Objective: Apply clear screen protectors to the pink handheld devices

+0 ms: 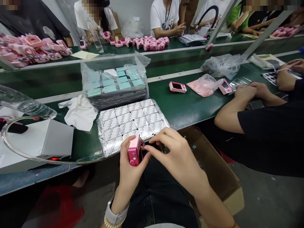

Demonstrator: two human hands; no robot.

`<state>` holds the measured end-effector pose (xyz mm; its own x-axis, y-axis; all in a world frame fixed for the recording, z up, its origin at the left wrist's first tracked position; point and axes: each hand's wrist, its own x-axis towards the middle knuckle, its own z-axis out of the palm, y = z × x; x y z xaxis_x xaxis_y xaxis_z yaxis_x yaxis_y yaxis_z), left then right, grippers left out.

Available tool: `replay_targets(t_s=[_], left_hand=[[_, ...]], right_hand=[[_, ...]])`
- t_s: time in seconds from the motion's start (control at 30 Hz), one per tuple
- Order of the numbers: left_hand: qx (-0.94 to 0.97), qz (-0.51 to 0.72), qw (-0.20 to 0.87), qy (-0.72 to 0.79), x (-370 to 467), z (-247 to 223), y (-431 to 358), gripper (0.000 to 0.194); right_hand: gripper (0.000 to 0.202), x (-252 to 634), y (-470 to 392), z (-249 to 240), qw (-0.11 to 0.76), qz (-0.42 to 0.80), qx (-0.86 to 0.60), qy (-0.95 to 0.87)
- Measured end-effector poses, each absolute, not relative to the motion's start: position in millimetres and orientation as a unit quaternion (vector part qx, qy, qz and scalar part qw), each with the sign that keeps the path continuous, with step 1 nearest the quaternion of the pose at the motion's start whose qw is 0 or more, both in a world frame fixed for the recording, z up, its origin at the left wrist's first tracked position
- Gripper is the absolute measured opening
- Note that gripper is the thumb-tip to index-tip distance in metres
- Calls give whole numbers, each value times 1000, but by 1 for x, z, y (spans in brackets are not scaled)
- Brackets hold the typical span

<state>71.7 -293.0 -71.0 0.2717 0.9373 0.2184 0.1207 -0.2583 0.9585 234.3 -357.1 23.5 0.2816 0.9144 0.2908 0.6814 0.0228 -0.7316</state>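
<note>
A small pink camera is gripped in my left hand, on edge, its dark screen side turned to the right. My right hand is beside that screen, thumb and index finger pinched together. Something thin may be between those fingertips, but it is too small to make out. Just beyond both hands lies a stack of printed white label sheets in clear plastic. Behind it stands a plastic-wrapped stack of sheets with teal squares.
Left are a grey-white box with a red light, a clear tube and a white cloth. Another pink camera and a bag of pink pieces lie right, near a co-worker's arms. A cardboard box stands below the table edge.
</note>
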Motion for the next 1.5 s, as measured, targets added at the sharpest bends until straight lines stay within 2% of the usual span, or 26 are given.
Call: replay_targets(t_s=[0.23,0.43,0.6,0.7,0.8,0.9,1.0,1.13,1.27,1.4,1.5], left_hand=[[679,499,369,392,68,-72,-295,61],[709,514,298,380,58,-77,-288,66],[692,540,310,365,57,-88,-285,74],[620,613,383,305,61,-94,-281,83],[497,681,467,268,64,-93,-275,79],[395,675,545,302,62,-86,-270,79],[374,658,568,323,60,-73,-269,72],[391,629,553,382,62,-56,-267,83],[392,571,605,392,62,-46,-261,85],[377,610,583,383,59,-47,-254,75],[406,615,579,348,53,-55,-252,82]], right_hand=[[17,209,-341,40,240,7,-696,-677],[24,197,-324,44,167,-16,-703,-691],[27,190,-321,50,124,-18,-689,-714],[24,190,-330,56,222,-15,-687,-692],[17,192,-343,57,431,-35,-680,-592],[16,196,-351,43,638,-48,-647,-413],[20,200,-350,16,765,88,-583,-258],[34,186,-338,-21,806,317,-488,-110],[29,155,-329,-40,794,460,-397,19],[29,139,-333,-40,761,545,-346,58],[27,139,-334,-37,757,560,-327,77]])
